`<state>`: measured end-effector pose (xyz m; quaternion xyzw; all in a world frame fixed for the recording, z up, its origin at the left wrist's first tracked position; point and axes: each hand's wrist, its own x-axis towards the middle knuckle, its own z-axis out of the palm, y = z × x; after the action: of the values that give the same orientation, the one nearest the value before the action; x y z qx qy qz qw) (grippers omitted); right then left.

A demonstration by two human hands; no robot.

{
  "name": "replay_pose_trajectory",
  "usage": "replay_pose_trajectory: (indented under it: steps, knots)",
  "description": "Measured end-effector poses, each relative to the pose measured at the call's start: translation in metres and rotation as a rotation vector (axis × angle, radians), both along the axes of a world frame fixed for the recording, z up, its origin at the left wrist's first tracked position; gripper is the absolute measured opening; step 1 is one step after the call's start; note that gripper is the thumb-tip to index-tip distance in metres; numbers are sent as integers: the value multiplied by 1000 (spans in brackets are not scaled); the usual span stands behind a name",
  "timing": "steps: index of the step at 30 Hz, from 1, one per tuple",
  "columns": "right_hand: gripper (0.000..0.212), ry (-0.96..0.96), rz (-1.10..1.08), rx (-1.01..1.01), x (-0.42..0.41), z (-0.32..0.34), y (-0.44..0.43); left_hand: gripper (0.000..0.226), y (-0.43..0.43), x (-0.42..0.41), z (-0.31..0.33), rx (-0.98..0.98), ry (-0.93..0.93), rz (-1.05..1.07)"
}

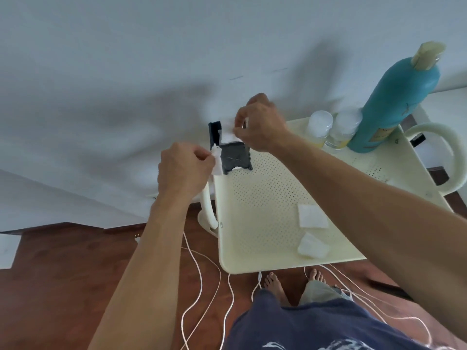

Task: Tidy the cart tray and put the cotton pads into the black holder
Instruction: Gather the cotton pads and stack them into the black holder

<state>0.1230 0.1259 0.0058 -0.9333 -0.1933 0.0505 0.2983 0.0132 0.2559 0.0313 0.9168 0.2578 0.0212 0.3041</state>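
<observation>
Black holder (233, 157): dark, ornate, footed, standing upright at the far-left corner of the cream perforated cart tray (262, 210). Right hand (260, 125) fingers pinch white cotton pads (228, 133) at its open top; left hand (182, 170) fingers pinch another pad (216, 164) beside it. Two loose pads (312, 215) lie nearer (wood floor below, pale wall behind).

Both bare arms extend forward from the near edge, elbows slightly bent. Left hand (183, 170) is loosely fisted, thumb and fingers pinched together at its right side. Right hand (260, 123) sits farther and higher, fingers curled down in a pinch, wrist angled left.
</observation>
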Motion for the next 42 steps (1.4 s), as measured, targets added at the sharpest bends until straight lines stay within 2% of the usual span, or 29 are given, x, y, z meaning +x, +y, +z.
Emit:
replay_pose_trajectory:
  steps: [7,12,15,17,19,28,34,42]
  knots:
    - [15,127,34,-139,16,-21,23,6,21,11,3,-23,7,49]
    - [12,126,36,21,18,-23,5,8,19,30,6,-11,-16,-6]
    - [38,125,65,124,19,-20,-13,18,16,47,7,24,-8,-44]
    - [61,166,147,83,20,-21,-22,11,14,59,6,78,30,-79]
    - [72,192,198,27,21,-24,-25,3,10,72,3,150,77,-119]
    - [73,208,176,82,19,-30,-26,31,-11,109,-29,368,244,-240]
    - [72,169,174,95,15,-29,-27,17,-4,99,-17,290,159,-180]
    - [64,90,122,110,-6,-21,-54,19,-23,51,-5,197,-25,-64]
